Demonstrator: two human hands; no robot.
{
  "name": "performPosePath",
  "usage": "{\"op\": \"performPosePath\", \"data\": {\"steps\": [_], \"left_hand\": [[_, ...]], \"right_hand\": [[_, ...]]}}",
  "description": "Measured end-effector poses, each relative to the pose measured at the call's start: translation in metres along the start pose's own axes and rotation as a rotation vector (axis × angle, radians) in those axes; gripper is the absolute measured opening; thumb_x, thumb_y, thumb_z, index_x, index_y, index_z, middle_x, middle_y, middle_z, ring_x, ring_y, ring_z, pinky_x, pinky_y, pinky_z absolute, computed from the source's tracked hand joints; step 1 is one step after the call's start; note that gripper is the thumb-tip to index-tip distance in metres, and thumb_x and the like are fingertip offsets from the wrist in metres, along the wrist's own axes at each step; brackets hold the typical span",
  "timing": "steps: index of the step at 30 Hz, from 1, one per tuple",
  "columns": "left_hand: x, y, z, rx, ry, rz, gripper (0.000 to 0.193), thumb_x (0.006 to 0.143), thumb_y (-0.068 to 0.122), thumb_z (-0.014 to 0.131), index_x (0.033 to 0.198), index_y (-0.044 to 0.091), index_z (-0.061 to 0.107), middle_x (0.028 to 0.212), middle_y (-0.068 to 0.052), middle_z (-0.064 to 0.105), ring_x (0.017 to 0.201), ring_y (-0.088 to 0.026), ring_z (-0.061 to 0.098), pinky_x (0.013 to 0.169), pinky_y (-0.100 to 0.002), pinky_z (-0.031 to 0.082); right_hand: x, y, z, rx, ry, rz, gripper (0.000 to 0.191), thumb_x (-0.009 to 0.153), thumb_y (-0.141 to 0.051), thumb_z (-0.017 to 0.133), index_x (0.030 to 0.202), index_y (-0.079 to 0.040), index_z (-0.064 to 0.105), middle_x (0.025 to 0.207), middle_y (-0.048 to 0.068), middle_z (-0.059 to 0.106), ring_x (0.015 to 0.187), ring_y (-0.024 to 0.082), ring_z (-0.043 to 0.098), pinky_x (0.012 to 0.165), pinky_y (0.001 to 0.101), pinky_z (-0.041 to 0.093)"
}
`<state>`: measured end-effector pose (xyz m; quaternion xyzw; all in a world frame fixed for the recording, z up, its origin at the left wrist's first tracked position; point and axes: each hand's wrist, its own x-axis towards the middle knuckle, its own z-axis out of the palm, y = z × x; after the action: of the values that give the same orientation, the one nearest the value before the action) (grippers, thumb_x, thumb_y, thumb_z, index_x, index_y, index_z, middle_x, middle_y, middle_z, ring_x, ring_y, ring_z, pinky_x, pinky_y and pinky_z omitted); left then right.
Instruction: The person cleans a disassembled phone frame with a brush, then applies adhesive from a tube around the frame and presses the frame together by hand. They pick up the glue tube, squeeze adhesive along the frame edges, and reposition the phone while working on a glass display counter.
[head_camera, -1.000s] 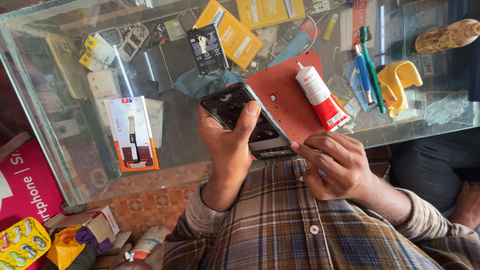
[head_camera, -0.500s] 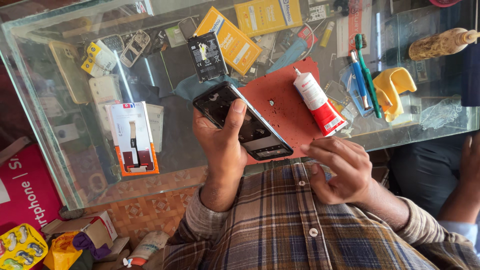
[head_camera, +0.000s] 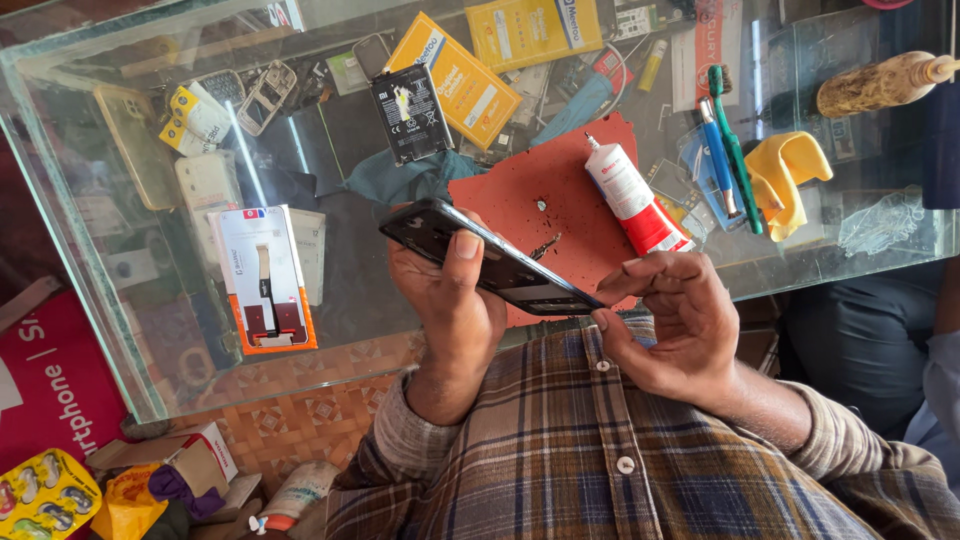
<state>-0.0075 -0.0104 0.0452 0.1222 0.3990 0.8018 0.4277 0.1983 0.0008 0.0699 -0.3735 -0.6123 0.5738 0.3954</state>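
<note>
glossy black phone (head_camera: 490, 262), matt red mat (head_camera: 560, 200), clear glass counter (head_camera: 350, 300)

Phone (head_camera: 487, 262) at frame centre, above mat (head_camera: 560, 200) on counter (head_camera: 340, 300); glue tube (head_camera: 632, 195) right on mat, battery (head_camera: 410, 113) upper left, boxed part (head_camera: 265, 275) far left.

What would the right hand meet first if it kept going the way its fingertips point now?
The right hand points its fingertips at the lower end of the black phone held by the left hand. It would meet that end first; it looks nearly touching already, though depth is unclear.
</note>
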Motion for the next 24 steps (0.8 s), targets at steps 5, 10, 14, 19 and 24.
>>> {"op": "performPosePath", "data": {"steps": [5, 10, 14, 19, 24], "left_hand": [[-0.003, -0.003, -0.002, 0.044, 0.005, 0.018, 0.046, 0.090, 0.006, 0.078, 0.127, 0.002, 0.050, 0.103, -0.008, 0.066, 0.092, -0.014, 0.064, 0.086, -0.030, 0.056], [-0.009, -0.002, -0.001, 0.168, -0.087, 0.078, 0.059, 0.091, 0.006, 0.081, 0.136, 0.003, 0.043, 0.099, -0.010, 0.066, 0.089, -0.013, 0.065, 0.087, -0.028, 0.055], [-0.015, 0.004, 0.000, 0.244, -0.168, 0.012, 0.063, 0.086, 0.007, 0.083, 0.129, 0.006, 0.037, 0.108, -0.011, 0.066, 0.093, -0.013, 0.067, 0.085, -0.029, 0.059], [-0.015, 0.004, 0.004, 0.224, -0.254, -0.007, 0.062, 0.085, 0.005, 0.085, 0.124, 0.008, 0.036, 0.105, -0.012, 0.066, 0.090, -0.013, 0.067, 0.082, -0.029, 0.059], [-0.015, 0.002, 0.006, 0.183, -0.281, -0.039, 0.060, 0.087, -0.001, 0.082, 0.125, 0.007, 0.037, 0.105, -0.012, 0.067, 0.092, -0.014, 0.069, 0.083, -0.029, 0.060]], "right_hand": [[0.003, 0.002, 0.002, -0.087, 0.014, -0.097, 0.051, 0.086, 0.013, 0.072, 0.129, 0.006, 0.045, 0.112, 0.015, 0.067, 0.109, 0.018, 0.070, 0.100, 0.0318, 0.058], [0.009, -0.001, 0.003, -0.152, -0.012, -0.207, 0.062, 0.078, 0.009, 0.075, 0.133, 0.010, 0.046, 0.113, 0.017, 0.065, 0.108, 0.020, 0.069, 0.100, 0.0347, 0.057], [0.009, 0.000, 0.006, -0.198, 0.031, -0.215, 0.058, 0.085, 0.010, 0.077, 0.133, 0.008, 0.046, 0.116, 0.017, 0.065, 0.109, 0.020, 0.070, 0.098, 0.0323, 0.057], [0.013, -0.003, 0.003, -0.163, -0.007, -0.246, 0.058, 0.082, 0.008, 0.073, 0.134, 0.008, 0.047, 0.114, 0.019, 0.065, 0.107, 0.024, 0.070, 0.098, 0.0367, 0.056], [0.027, -0.016, -0.006, -0.373, -0.029, -0.523, 0.055, 0.075, 0.001, 0.069, 0.126, 0.003, 0.050, 0.115, 0.026, 0.065, 0.107, 0.034, 0.069, 0.097, 0.0451, 0.055]]}}
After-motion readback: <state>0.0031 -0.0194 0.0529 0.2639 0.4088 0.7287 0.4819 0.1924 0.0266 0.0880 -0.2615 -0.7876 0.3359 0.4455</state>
